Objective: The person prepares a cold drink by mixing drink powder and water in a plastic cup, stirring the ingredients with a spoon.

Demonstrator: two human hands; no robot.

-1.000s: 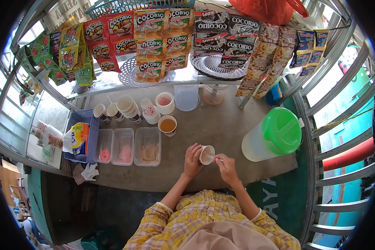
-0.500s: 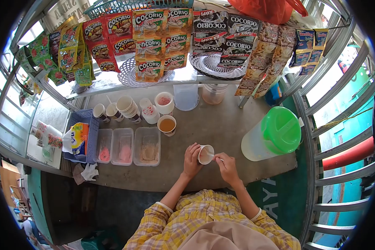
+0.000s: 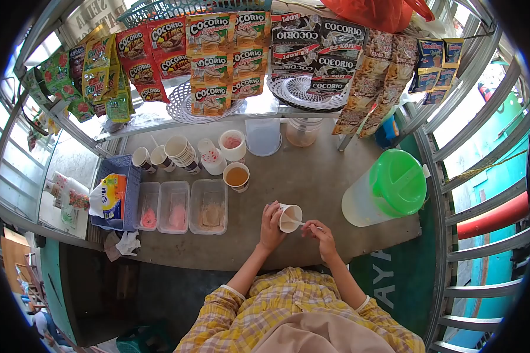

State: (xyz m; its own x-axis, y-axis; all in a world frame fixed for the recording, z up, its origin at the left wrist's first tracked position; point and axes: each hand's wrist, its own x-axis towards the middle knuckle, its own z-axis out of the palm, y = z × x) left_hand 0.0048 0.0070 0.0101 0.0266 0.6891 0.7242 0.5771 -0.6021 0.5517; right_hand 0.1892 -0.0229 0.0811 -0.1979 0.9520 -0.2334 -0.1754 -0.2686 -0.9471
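Note:
My left hand [image 3: 271, 226] is wrapped round a paper cup [image 3: 291, 218], which tips a little toward me near the counter's front. Pale brownish contents show inside it. In my right hand [image 3: 320, 236] is the handle of a light-coloured spoon [image 3: 303, 223], its far end down in the cup. Beyond and to the left stands another paper cup [image 3: 237, 177] filled with an orange-brown drink. Beside that are three clear plastic tubs, one with brown powder [image 3: 211, 216] and two with pink powder [image 3: 177, 215].
A pitcher with a green lid [image 3: 397, 185] stands at the right. Stacked paper cups [image 3: 181, 152] and a blue basket [image 3: 115, 222] are on the left. Drink sachets [image 3: 210, 65] hang from the rack above the counter [image 3: 288, 173]. Metal bars [image 3: 483, 206] close off the right side.
My right hand has moved slightly down and right, and more of the spoon's handle shows outside the cup. My left hand stays round the cup.

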